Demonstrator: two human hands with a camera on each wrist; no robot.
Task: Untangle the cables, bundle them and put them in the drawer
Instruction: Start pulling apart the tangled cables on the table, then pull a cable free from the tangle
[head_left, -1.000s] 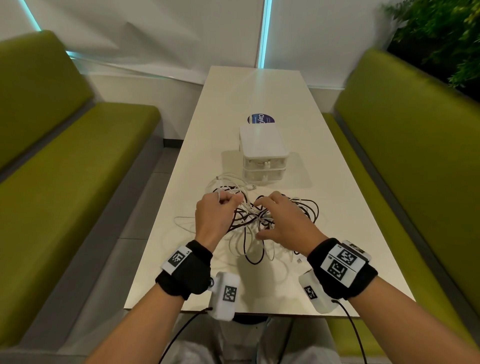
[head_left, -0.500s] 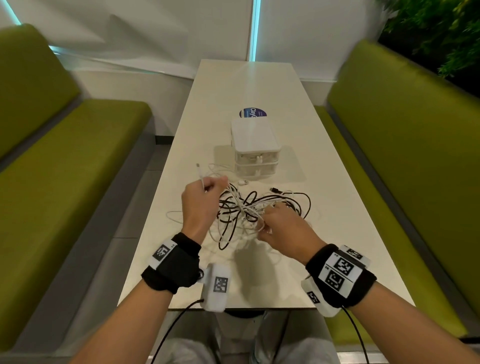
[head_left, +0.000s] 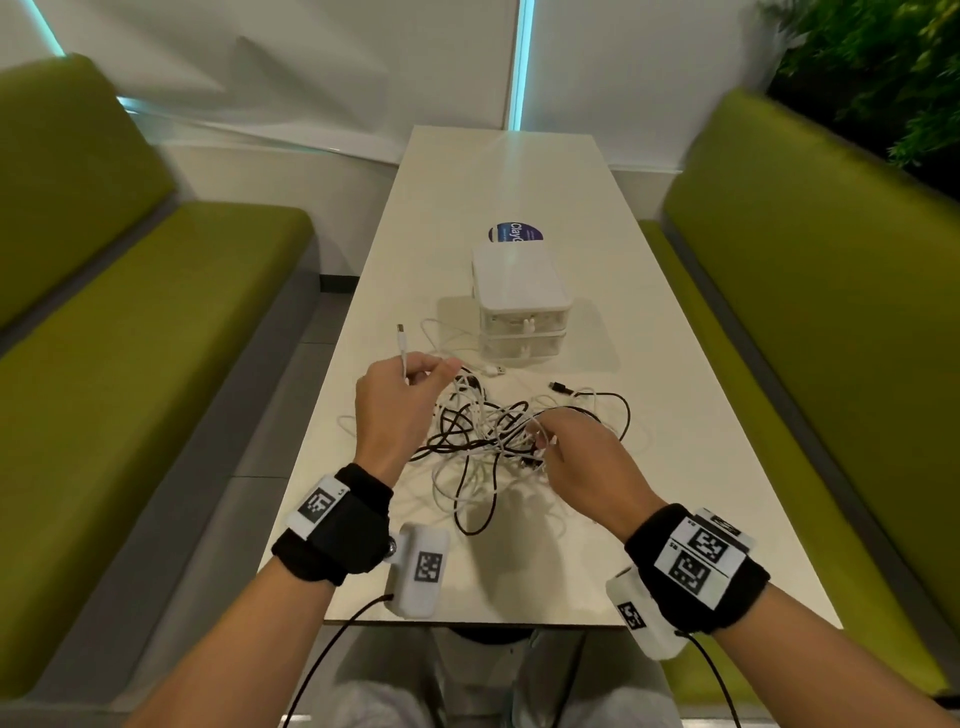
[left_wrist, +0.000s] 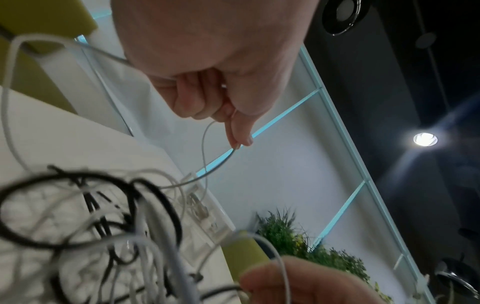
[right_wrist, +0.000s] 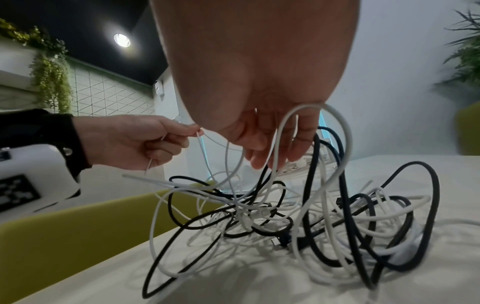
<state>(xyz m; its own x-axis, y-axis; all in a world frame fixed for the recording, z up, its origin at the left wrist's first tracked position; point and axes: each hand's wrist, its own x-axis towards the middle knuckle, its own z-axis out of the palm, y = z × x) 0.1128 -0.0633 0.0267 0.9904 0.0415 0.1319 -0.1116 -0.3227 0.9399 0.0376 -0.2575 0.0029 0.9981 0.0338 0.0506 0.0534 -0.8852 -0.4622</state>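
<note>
White and black cables lie in one tangled heap on the near half of the long cream laminate table, none yet bundled. Left hand pinches a thin white cable between thumb and forefinger, its plug end sticking up past the knuckles; judged: drawing this strand clear of the knot. Right hand has its fingers curled into the heap, white loops caught over them, probably anchoring the mass so the pull separates rather than drags it. Small white plastic two-drawer unit stands just beyond the heap, both drawers closed. Green upholstered benches flank the table; white wall with cyan light strip behind; foliage upper right.
</note>
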